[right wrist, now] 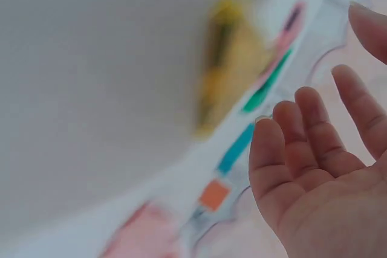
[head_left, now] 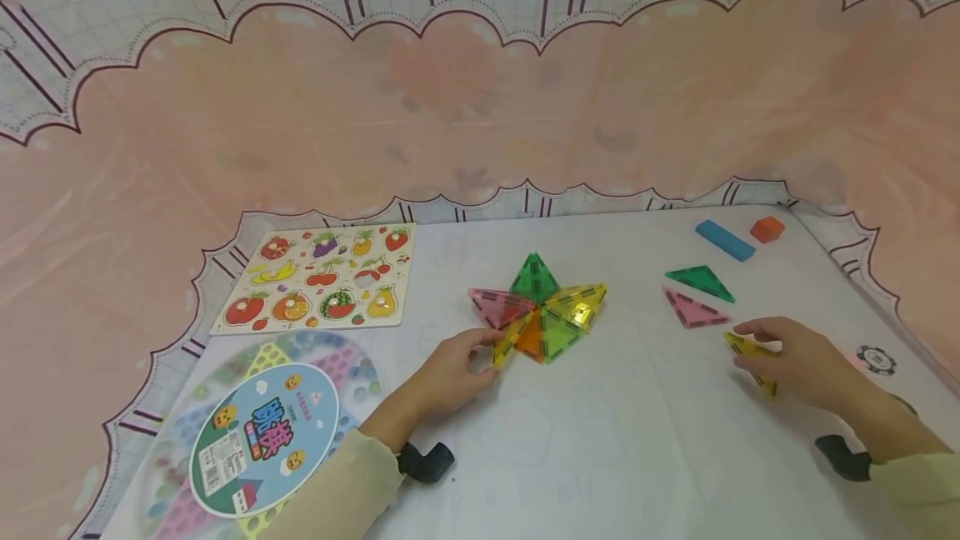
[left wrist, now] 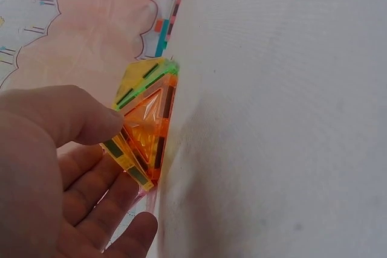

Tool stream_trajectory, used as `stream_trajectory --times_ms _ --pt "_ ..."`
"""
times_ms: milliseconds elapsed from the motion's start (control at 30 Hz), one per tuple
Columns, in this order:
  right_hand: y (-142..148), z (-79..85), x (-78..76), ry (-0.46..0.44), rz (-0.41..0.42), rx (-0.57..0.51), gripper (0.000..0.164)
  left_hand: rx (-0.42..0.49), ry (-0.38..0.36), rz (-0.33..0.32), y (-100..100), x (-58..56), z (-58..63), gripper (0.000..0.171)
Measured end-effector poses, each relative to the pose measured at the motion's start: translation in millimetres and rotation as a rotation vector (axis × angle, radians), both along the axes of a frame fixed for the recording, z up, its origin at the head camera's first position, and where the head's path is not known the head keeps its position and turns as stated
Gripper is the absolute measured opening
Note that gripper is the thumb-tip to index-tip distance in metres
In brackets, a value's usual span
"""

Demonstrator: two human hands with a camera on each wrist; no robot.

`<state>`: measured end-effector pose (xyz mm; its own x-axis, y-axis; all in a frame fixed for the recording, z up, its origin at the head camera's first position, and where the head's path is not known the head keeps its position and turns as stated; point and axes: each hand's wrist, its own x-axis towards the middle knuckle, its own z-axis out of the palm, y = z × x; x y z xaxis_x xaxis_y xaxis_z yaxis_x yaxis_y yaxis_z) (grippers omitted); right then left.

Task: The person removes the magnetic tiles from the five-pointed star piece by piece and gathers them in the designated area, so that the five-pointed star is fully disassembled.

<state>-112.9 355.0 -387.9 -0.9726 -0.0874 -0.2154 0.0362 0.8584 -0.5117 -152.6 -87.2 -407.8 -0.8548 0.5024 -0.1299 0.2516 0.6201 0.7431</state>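
1. Cluster [head_left: 537, 317] of clear triangles near mid-table: green at the back, pink on the left, yellow on the right, light green and orange in front. Panels lean, not flat.
2. Left hand [head_left: 452, 372] pinches the left yellow tile [head_left: 511, 343] at the cluster's front left, thumb [left wrist: 97, 126] on the near side, fingers behind. In the left wrist view this tile lies right beside the orange tile [left wrist: 145, 130].
3. Advice: keep that pinch light and low. A hard squeeze would likely pull the neighbours out of line.
4. Right hand [head_left: 813, 369] is at the right yellow tile [head_left: 766, 383], well apart from the cluster. Right wrist view: fingers loose, thumb well away from them. Cannot tell whether any fingertip touches.
5. To lift it cleanly, I'd take opposite edges, leaving one long side free.
6. Beyond it lie the pink tile [head_left: 695, 312] and green tile [head_left: 702, 281]; a low sweep might knock them.
7. Farther back: blue block [head_left: 724, 240], orange block [head_left: 767, 229].
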Motion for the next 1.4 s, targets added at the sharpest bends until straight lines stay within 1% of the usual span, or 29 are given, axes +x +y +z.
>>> stream_trajectory --times_ms 133,233,367,533,600,700,833,933,1033,1100,1200,1300,1400 --pt "-30.5 9.6 -0.8 0.06 0.074 -0.057 0.058 0.006 0.008 -0.004 0.0 -0.2 -1.1 0.048" --pt "-59.5 9.5 -3.6 0.085 0.129 -0.119 0.052 0.014 0.01 -0.006 0.4 -0.3 -2.1 0.047" --pt "-103.4 5.8 -10.3 0.057 0.181 -0.218 0.046 0.025 0.01 -0.002 0.3 -0.1 -2.5 0.047" --pt "-159.4 2.0 -23.5 -0.002 0.266 -0.323 0.046 0.033 0.003 0.012 -1.6 0.2 -2.6 0.046" --pt "-177.8 -0.6 -29.0 -0.016 0.309 -0.353 0.046 0.041 -0.004 0.021 -2.3 0.6 -2.9 0.046" --pt "-197.9 -4.7 -34.5 -0.039 0.327 -0.382 0.046 0.062 -0.014 0.031 -2.6 1.0 -3.3 0.045" --pt "-213.8 -7.6 -38.3 -0.064 0.318 -0.42 0.046 0.086 -0.014 0.038 -2.5 0.8 -3.8 0.045" --pt "-222.5 -7.3 -40.2 -0.063 0.314 -0.425 0.048 0.078 -0.005 0.041 -3.1 -0.2 -4.5 0.045" --pt "-228.6 -7.7 -42.0 -0.049 0.316 -0.395 0.048 0.072 -0.002 0.035 -4.2 -1.8 -5.3 0.045" --pt "-231.6 -7.9 -42.9 -0.045 0.31 -0.387 0.048 0.077 -0.015 0.031 -5.7 -3.2 -5.4 0.046" --pt "-234.4 -9.1 -43.8 -0.053 0.293 -0.377 0.047 0.118 -0.06 0.036 -8.9 -6.0 -4.4 0.044" --pt "-234.8 -10.3 -44.4 -0.065 0.284 -0.38 0.046 0.157 -0.088 0.076 -11.9 -12.1 -1.6 0.043" --pt "-234.6 -11.5 -44.6 -0.073 0.281 -0.377 0.047 0.175 -0.08 0.167 -13.6 -20.8 1.4 0.046"
